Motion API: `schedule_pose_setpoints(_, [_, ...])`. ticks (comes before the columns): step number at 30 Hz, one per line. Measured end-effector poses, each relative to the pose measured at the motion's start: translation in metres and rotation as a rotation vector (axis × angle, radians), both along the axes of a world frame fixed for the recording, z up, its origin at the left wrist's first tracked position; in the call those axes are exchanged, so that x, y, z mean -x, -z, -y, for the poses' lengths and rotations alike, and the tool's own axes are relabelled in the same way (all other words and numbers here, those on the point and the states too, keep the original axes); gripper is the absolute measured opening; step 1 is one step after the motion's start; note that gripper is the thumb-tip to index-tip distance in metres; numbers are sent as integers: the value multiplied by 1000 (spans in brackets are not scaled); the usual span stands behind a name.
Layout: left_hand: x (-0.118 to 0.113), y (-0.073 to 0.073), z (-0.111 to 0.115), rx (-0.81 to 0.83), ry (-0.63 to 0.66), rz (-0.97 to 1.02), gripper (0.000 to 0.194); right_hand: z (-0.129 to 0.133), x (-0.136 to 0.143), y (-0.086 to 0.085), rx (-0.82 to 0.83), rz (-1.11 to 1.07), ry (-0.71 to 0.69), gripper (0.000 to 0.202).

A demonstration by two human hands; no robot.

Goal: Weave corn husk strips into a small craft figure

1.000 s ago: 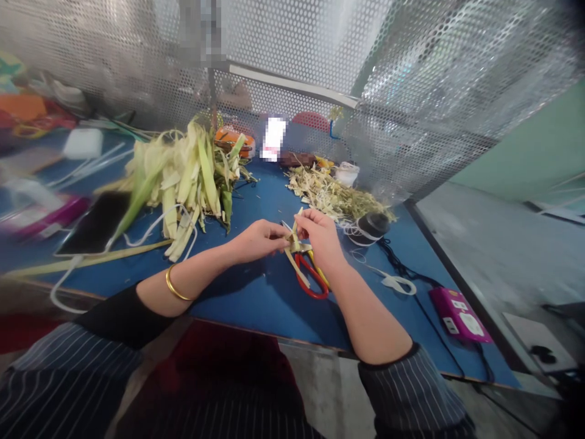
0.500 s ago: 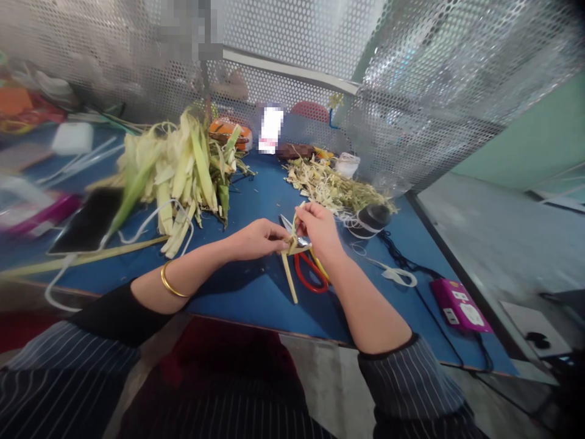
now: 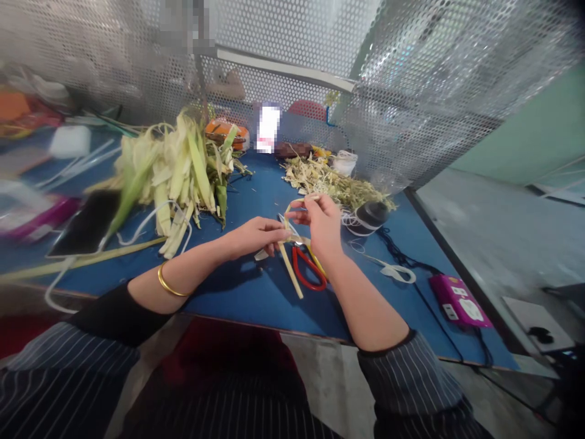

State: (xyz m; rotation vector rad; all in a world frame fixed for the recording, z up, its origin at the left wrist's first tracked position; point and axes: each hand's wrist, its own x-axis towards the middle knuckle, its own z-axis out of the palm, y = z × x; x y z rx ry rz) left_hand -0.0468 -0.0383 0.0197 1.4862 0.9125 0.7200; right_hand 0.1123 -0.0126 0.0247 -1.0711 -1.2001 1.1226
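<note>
My left hand pinches a pale strip of corn husk, whose long tail slants down toward the table's front. With thumb and fingertips, my right hand grips the upper end of the husk strip, a little above and right of the left hand. Between the hands the strip bends in an angular loop. Scissors with red and yellow handles lie on the blue table right beneath, their blades partly hidden by my fingers and the strip. Left of the hands rests a heap of corn husks.
Shredded dry husk is piled at the back right, beside a dark spool with white string. A magenta power strip sits near the right edge. A phone with a white cable lies left. Perforated mesh borders the back.
My right hand has moved slightly up and away from the left, drawing the husk strip out into a wider bend. The strip's lower tail has swung a little to the right.
</note>
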Motion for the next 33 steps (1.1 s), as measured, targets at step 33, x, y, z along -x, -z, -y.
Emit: schedule_pose_setpoints(33, [6,-1,-9,130,-422,179,16,-14,-18,2,-553,897,-84,20])
